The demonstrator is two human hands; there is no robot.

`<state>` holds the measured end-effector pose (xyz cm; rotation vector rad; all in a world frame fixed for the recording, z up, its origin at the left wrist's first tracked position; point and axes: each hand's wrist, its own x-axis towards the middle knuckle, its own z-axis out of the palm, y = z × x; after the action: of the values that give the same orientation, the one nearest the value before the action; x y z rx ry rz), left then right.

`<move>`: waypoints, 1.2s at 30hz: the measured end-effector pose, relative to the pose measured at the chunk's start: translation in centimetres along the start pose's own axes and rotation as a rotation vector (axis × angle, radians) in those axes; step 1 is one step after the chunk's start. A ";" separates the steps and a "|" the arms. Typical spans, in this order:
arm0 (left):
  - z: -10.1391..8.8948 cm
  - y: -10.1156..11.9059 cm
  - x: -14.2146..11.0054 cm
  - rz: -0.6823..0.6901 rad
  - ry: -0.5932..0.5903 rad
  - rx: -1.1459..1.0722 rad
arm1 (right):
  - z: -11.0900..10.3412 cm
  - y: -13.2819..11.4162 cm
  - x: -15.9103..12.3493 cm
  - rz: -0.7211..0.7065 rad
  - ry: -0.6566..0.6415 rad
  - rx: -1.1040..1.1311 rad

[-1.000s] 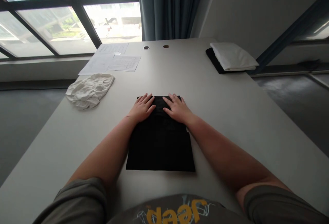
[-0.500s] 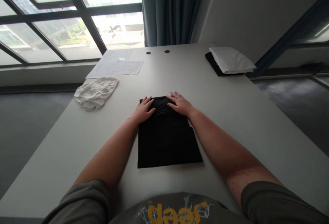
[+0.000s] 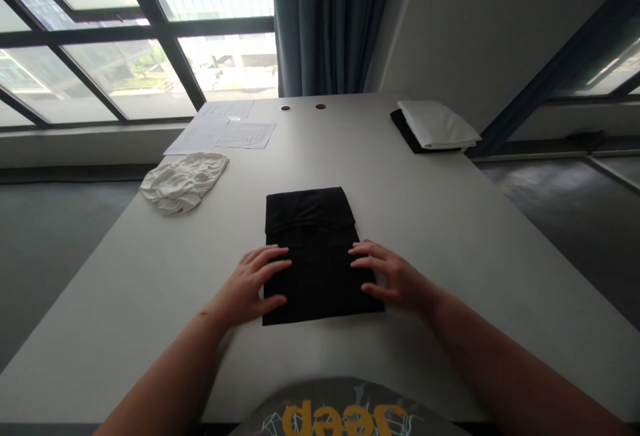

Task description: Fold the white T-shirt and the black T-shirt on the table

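A folded black cloth garment lies flat on the white table in front of me, its far part turned over in a flap with a creased edge. My left hand is at the garment's left side, fingers spread over that edge. On the opposite side my right hand has its fingers apart over the right edge. Neither hand grips the cloth; whether the fingertips touch it or hover just above, I cannot tell.
A crumpled white cloth lies near the table's left edge. Behind it are printed paper sheets. At the far right a folded white cloth rests on a black one. The white table has two round holes at its back.
Both hands have left the garment's far end and come back toward me, to the sides of its nearer half. The far flap is now uncovered.
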<state>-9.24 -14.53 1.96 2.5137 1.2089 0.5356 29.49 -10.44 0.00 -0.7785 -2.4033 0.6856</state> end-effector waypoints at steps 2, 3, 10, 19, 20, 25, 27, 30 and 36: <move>0.8 2.1 -1.3 0.069 -0.124 0.020 | 0.7 -1.9 -1.3 -0.042 -0.163 -0.064; 1.2 2.7 -1.8 0.085 -0.164 0.033 | 1.0 -2.4 -1.8 -0.046 -0.218 -0.097; 1.6 2.4 -3.1 0.029 -0.148 0.088 | 1.6 -0.6 -2.6 -0.042 -0.125 -0.180; 1.7 -0.8 -3.4 -0.056 -0.054 -0.034 | 1.9 1.4 -1.6 0.018 -0.042 -0.159; 1.6 -1.2 -3.3 -0.057 -0.045 -0.038 | 1.9 1.6 -1.4 0.030 -0.040 -0.160; 1.7 -3.3 -2.0 -0.067 0.012 -0.031 | 1.4 3.1 0.2 0.059 0.020 -0.122; 1.7 -4.0 -1.5 -0.077 0.031 -0.053 | 1.1 3.3 0.8 0.056 0.043 -0.058; 1.4 -4.2 -1.2 -0.083 0.041 -0.118 | 1.0 2.8 1.3 0.066 0.088 0.070; 1.2 -2.1 -1.0 -0.133 0.294 -0.338 | 1.7 -0.2 0.9 0.243 0.311 0.204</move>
<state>-10.73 -14.20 -0.25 2.1071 1.2500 1.0091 27.74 -10.50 -0.82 -1.0171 -1.9462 0.8229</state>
